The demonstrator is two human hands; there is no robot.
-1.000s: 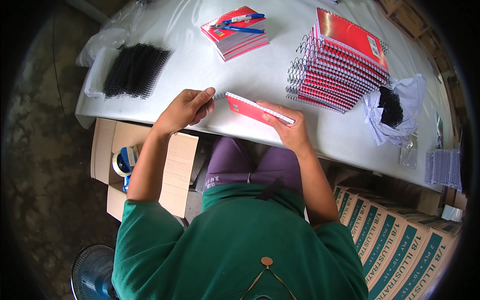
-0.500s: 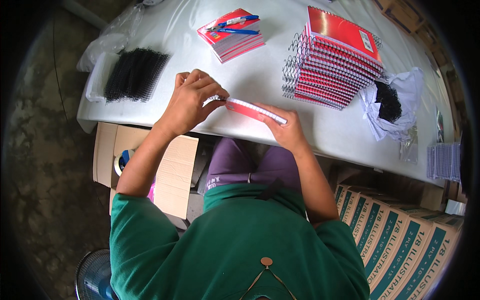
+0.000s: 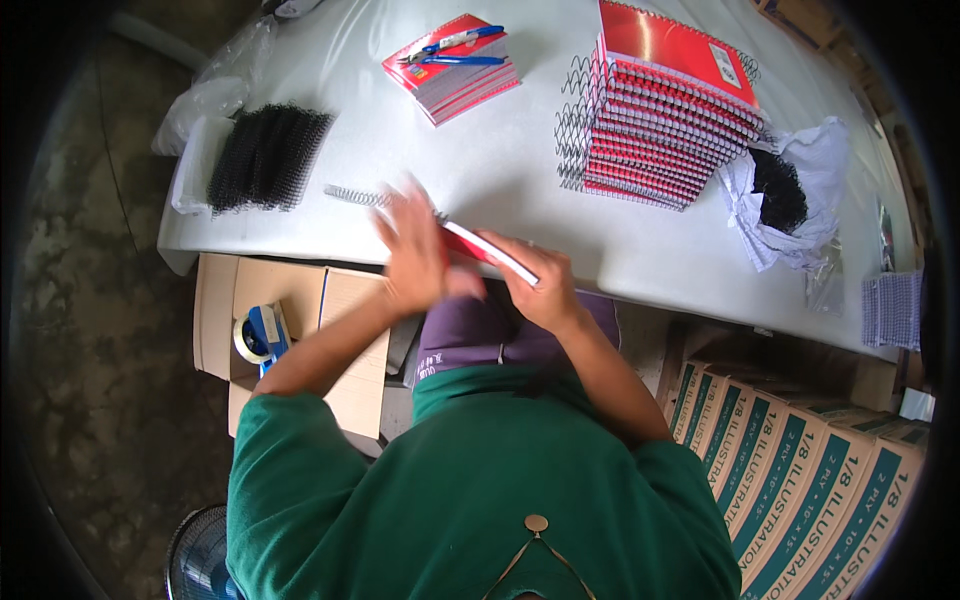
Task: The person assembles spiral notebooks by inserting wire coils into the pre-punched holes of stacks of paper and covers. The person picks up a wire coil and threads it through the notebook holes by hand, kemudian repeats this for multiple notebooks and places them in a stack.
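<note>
And there it was: your right hand [image 3: 548, 295] gripped a slim red notebook [image 3: 507, 260] near the table's front edge, tilted so its white page edge faced up, while your left hand [image 3: 412, 255], a blur with its fingers spread wide, hung at the notebook's far-left end! A wire coil [image 3: 352, 195] stuck out leftward beyond that hand; whether your fingers touched it, the blur didn't let anyone tell. Up ahead on the white-covered table [image 3: 335, 60], blue-handled pliers [image 3: 470, 61] lay across a small stack of red notebooks [image 3: 465, 95], a taller coil-bound stack [image 3: 665, 135] rose to the right, and a bundle of black coils [image 3: 270, 158] sat off to your left.
</note>
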